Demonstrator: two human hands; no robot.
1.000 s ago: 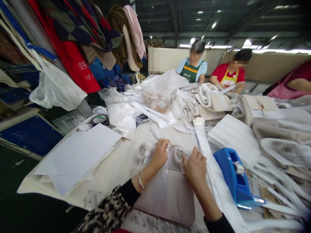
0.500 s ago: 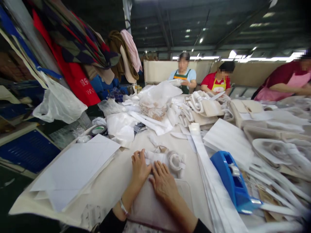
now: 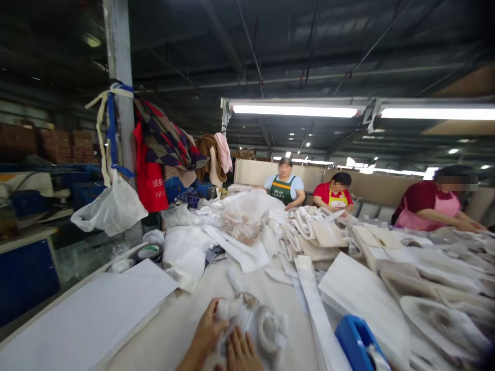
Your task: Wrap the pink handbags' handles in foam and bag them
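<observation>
A white rolled bundle, apparently in clear plastic (image 3: 237, 313), lies at the near middle of the table, slightly blurred. At its right end is a round white coil (image 3: 268, 330). My left hand (image 3: 207, 330) grips the bundle's left end, with thumb and fingers bent around it. Flat against the near side lies my right hand (image 3: 242, 350), fingers stretched out and close together. The lower part of both hands is cut off by the frame's bottom edge.
White sheets (image 3: 96, 314) lie at the left, near a roll of tape (image 3: 149, 251). Long white strips (image 3: 319, 314) and a blue tape dispenser (image 3: 359, 342) are at the right. Heaped white pieces (image 3: 247, 216) fill the far side, where several co-workers stand. A plastic bag (image 3: 112, 206) hangs left.
My view has tilted upward, so the table and hands sit lower in the picture. My left hand remains at the bundle's left end, and my right hand stays flat against it.
</observation>
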